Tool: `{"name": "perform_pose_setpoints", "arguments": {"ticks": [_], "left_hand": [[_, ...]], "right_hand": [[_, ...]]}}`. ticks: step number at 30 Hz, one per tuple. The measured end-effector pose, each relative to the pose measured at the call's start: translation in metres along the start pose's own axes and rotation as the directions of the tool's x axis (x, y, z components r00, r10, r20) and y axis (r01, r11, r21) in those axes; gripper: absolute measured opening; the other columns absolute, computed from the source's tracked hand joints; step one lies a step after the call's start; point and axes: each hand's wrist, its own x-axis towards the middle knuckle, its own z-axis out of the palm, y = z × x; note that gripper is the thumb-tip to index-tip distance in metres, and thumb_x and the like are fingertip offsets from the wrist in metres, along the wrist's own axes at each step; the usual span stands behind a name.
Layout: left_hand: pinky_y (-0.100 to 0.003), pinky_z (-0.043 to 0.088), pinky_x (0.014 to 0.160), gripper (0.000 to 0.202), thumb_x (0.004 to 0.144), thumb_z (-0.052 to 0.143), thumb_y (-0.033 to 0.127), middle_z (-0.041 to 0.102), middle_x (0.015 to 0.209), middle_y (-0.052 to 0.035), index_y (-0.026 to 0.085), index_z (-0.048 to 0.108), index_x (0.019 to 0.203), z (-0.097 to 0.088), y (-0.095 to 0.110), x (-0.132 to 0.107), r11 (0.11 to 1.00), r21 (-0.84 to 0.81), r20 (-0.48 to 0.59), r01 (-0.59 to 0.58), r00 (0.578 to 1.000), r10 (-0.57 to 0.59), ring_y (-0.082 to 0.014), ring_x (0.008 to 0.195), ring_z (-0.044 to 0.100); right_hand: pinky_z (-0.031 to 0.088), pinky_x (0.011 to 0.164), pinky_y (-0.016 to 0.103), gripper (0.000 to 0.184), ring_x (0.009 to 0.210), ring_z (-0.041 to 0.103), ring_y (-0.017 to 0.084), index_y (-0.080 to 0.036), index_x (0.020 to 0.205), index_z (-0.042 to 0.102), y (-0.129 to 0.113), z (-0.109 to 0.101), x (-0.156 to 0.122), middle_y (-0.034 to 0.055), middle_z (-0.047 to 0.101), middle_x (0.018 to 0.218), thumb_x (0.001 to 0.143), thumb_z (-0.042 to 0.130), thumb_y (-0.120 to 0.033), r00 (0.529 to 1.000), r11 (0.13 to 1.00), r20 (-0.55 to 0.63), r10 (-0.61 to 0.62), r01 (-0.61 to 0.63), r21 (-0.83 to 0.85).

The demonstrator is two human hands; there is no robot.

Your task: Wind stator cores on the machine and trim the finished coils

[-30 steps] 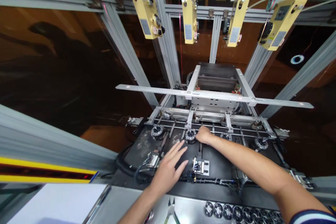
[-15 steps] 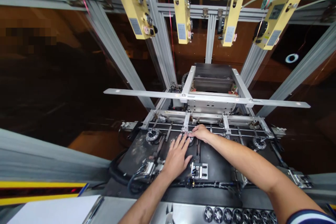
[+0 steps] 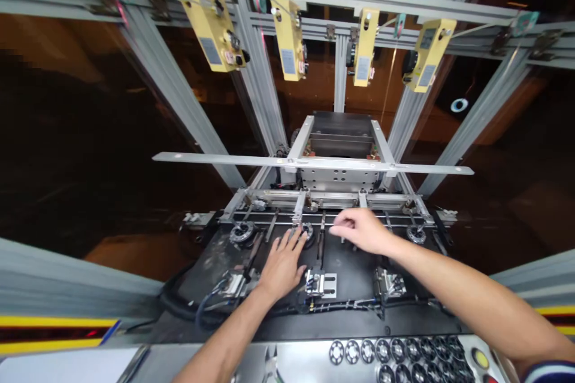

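Note:
My left hand [image 3: 283,264] lies with its fingers spread, the fingertips touching a round black-and-silver spoked part [image 3: 308,234] on the dark machine bed. To its right my right hand [image 3: 363,230] hovers over the bed, fingers curled in and thumb near them. Anything between those fingers is too small or hidden to make out. A similar round part [image 3: 242,233] sits in the station at the left, another round part [image 3: 416,234] at the right. Behind my right hand, part of the bed is hidden.
A long metal bar [image 3: 224,159] crosses above the bed. Yellow boxes [image 3: 287,42] hang from the overhead frame. Clamp blocks [image 3: 321,284] and cables line the bed's front. Several spoked discs [image 3: 367,351] and cutting pliers [image 3: 271,362] lie on the front ledge, near a yellow button [image 3: 480,358].
My right hand has pulled away from the round part and moved to the right. My left hand stays on it. The camera view has shifted, showing more of the front ledge.

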Motion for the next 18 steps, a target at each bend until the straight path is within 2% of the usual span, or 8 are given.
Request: {"name": "perform_pose_setpoints", "arguments": {"ticks": [3, 5, 7, 8, 10, 12, 15, 18], "left_hand": [[-0.058, 0.039, 0.115, 0.065, 0.081, 0.059, 0.021, 0.044, 0.158, -0.0166, 0.018, 0.049, 0.146, 0.002, -0.005, 0.004, 0.999, -0.023, -0.002, -0.022, 1.0, 0.022, -0.0357, 0.147, 0.04], [-0.057, 0.041, 0.115, 0.059, 0.084, 0.056, 0.022, 0.048, 0.155, -0.0173, 0.016, 0.053, 0.143, 0.001, -0.01, 0.007, 0.999, -0.034, 0.0, -0.035, 0.999, 0.035, -0.035, 0.145, 0.043], [-0.056, 0.043, 0.114, 0.055, 0.086, 0.055, 0.025, 0.051, 0.152, -0.0184, 0.013, 0.056, 0.14, -0.005, -0.014, 0.009, 0.998, -0.039, 0.01, -0.044, 0.999, 0.045, -0.0356, 0.144, 0.045], [-0.055, 0.043, 0.114, 0.054, 0.088, 0.055, 0.029, 0.052, 0.151, -0.0192, 0.012, 0.057, 0.139, -0.01, -0.014, 0.008, 0.998, -0.041, 0.004, -0.043, 0.999, 0.043, -0.0359, 0.143, 0.045], [-0.053, 0.044, 0.114, 0.052, 0.092, 0.053, 0.037, 0.051, 0.152, -0.0194, 0.012, 0.058, 0.137, -0.026, -0.005, 0.004, 0.997, -0.064, -0.073, -0.034, 0.997, 0.03, -0.0349, 0.142, 0.048], [-0.051, 0.044, 0.115, 0.048, 0.096, 0.051, 0.042, 0.054, 0.15, -0.0166, 0.015, 0.059, 0.135, -0.045, 0.017, -0.004, 0.992, -0.116, -0.226, -0.049, 0.974, 0.021, -0.0319, 0.139, 0.051], [-0.052, 0.046, 0.115, 0.043, 0.097, 0.052, 0.035, 0.056, 0.149, -0.0107, 0.024, 0.055, 0.139, -0.065, 0.068, -0.015, 0.977, -0.148, -0.382, -0.153, 0.92, 0.086, -0.0295, 0.139, 0.052], [-0.053, 0.049, 0.113, 0.046, 0.098, 0.051, 0.027, 0.055, 0.15, -0.0085, 0.029, 0.049, 0.144, -0.056, 0.115, -0.015, 0.962, -0.147, -0.416, -0.23, 0.897, 0.151, -0.0293, 0.14, 0.05]], "right_hand": [[0.051, 0.075, 0.029, 0.016, 0.08, 0.069, 0.019, -0.015, 0.088, 0.074, 0.039, -0.05, -0.03, 0.0046, 0.075, 0.084, 0.092, 0.063, -0.025, 0.993, 0.994, -0.117, 0.028, -0.041, -0.106], [0.052, 0.074, 0.031, 0.011, 0.076, 0.069, 0.021, -0.013, 0.082, 0.074, 0.067, -0.062, -0.036, 0.0066, 0.073, 0.079, 0.088, 0.066, -0.017, 0.992, 0.982, -0.118, 0.043, -0.064, -0.179], [0.053, 0.084, 0.034, 0.006, 0.088, 0.07, 0.023, -0.014, 0.083, 0.075, 0.087, -0.057, -0.038, 0.0084, 0.074, 0.09, 0.079, 0.073, -0.009, 0.998, 0.971, -0.07, 0.001, -0.018, -0.237], [0.051, 0.092, 0.036, 0.015, 0.1, 0.068, 0.024, -0.016, 0.087, 0.076, 0.093, -0.051, -0.038, 0.0094, 0.073, 0.103, 0.075, 0.076, -0.006, 0.999, 0.965, -0.036, -0.041, 0.03, -0.259], [0.044, 0.105, 0.039, 0.03, 0.124, 0.058, 0.026, -0.02, 0.096, 0.076, 0.099, -0.035, -0.039, 0.0099, 0.064, 0.129, 0.071, 0.079, -0.004, 0.99, 0.947, 0.034, -0.135, 0.139, -0.291], [0.04, 0.11, 0.044, 0.03, 0.135, 0.048, 0.028, -0.023, 0.098, 0.077, 0.1, -0.023, -0.04, 0.0103, 0.057, 0.14, 0.072, 0.081, -0.006, 0.976, 0.925, 0.091, -0.198, 0.217, -0.313], [0.04, 0.11, 0.049, 0.013, 0.136, 0.046, 0.03, -0.02, 0.09, 0.076, 0.101, -0.015, -0.043, 0.0124, 0.056, 0.14, 0.08, 0.078, -0.012, 0.971, 0.907, 0.121, -0.208, 0.238, -0.346], [0.04, 0.111, 0.051, 0.005, 0.136, 0.045, 0.029, -0.017, 0.093, 0.073, 0.106, -0.017, -0.04, 0.0103, 0.055, 0.141, 0.09, 0.07, -0.018, 0.987, 0.909, 0.096, -0.129, 0.157, -0.387]]}}
